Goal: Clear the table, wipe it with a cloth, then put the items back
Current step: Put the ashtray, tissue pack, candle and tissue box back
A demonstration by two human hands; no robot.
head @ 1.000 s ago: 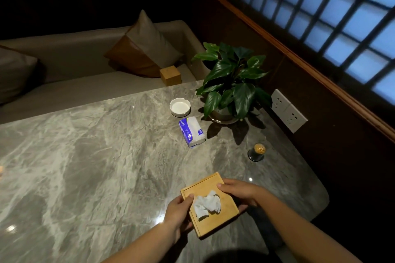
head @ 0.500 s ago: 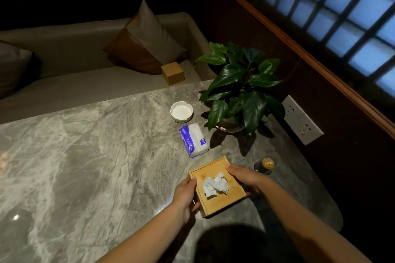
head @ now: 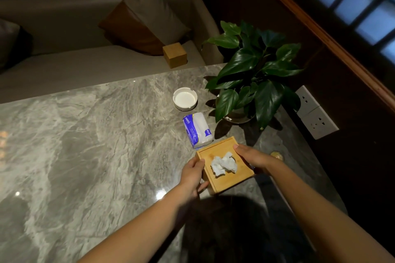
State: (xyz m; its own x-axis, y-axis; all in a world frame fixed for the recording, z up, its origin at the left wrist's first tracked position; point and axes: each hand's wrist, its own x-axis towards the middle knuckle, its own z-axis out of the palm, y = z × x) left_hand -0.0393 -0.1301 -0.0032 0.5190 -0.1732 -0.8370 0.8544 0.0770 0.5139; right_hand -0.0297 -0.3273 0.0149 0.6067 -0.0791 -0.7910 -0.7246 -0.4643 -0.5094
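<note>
A square wooden tray (head: pixel 239 174) sits near the right end of the grey marble table (head: pixel 85 145), with a crumpled white tissue (head: pixel 224 164) lying in it. My left hand (head: pixel 193 175) grips the tray's left edge and my right hand (head: pixel 254 157) holds its right edge. Just beyond the tray lies a blue and white tissue pack (head: pixel 197 129), touching its far corner. A white ashtray (head: pixel 184 98) stands farther back, beside a potted green plant (head: pixel 254 74).
A small round dark object with a yellow top (head: pixel 277 155) sits right of my right hand, near the table's edge. A wooden box (head: pixel 174 55) rests on the sofa seat behind the table, next to a cushion (head: pixel 145 15). Wall sockets (head: pixel 314 111) are on the right.
Both hands have carried the tray away from me, toward the tissue pack, until its far corner meets the pack. The view has tilted down and forward.
</note>
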